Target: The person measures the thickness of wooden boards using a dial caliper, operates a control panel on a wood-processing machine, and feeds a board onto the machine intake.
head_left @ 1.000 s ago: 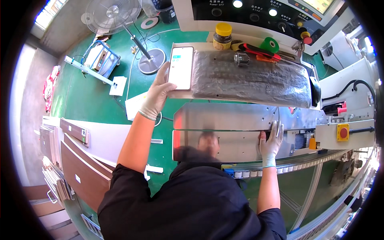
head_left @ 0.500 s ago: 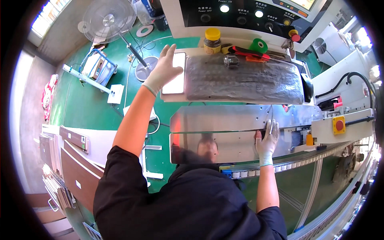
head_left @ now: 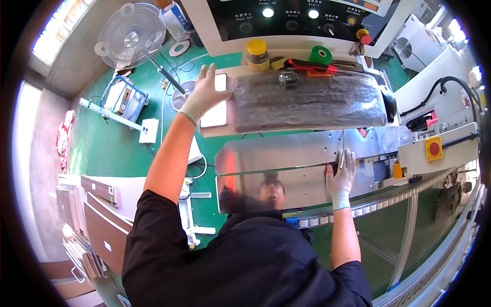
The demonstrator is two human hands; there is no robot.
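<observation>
My left hand (head_left: 204, 95), in a pale glove, is raised at the left end of the shelf above the metal table. Its fingers are stretched out and its thumb points toward a white-faced flat tablet or phone (head_left: 215, 113); whether it touches it I cannot tell. My right hand (head_left: 341, 177), gloved too, lies with outstretched fingers on the shiny metal table (head_left: 291, 189), beside the slit where the two plates meet. A thin upright metal strip (head_left: 341, 148) rises by its fingertips. Neither hand holds anything.
A film-wrapped grey pad (head_left: 307, 102) fills the shelf. Behind it are a yellow-lidded jar (head_left: 258, 55), green tape (head_left: 320, 55) and a red-handled tool (head_left: 307, 65). A control panel (head_left: 286, 23) stands beyond. A red stop button (head_left: 434, 148) sits right; brown panels (head_left: 105, 230) lean left.
The whole view has shifted and tilted slightly. Both hands keep nearly the same places, the left by the flat tablet or phone and the right on the metal table.
</observation>
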